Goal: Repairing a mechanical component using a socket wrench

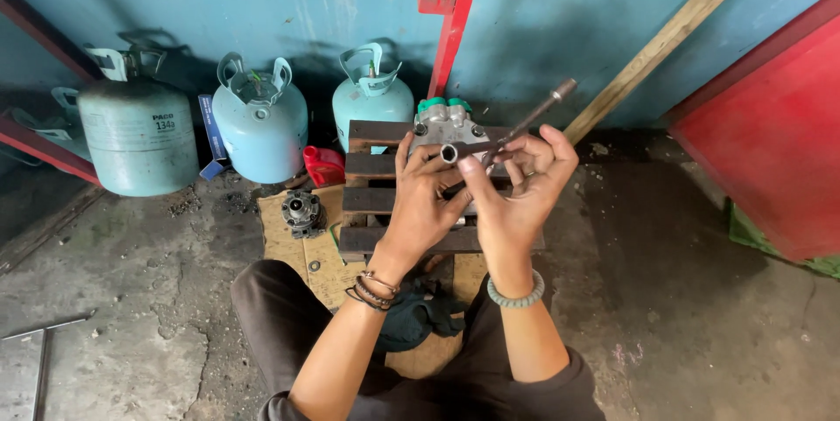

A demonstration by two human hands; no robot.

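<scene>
Three pale blue refrigerant cylinders [140, 136] are seen at far left against the wall, with a small red can [324, 165] just right of them. A dark metal component [303, 213] is laid on cardboard [293, 246]. At centre, a T-handled socket wrench [516, 130] is gripped by both hands: the left hand [418, 202] is closed near its open socket end [449, 154], the right hand [518, 193] around the shaft. Behind it, a compressor body [448, 123] is rested on a slatted wooden stool [372, 198].
</scene>
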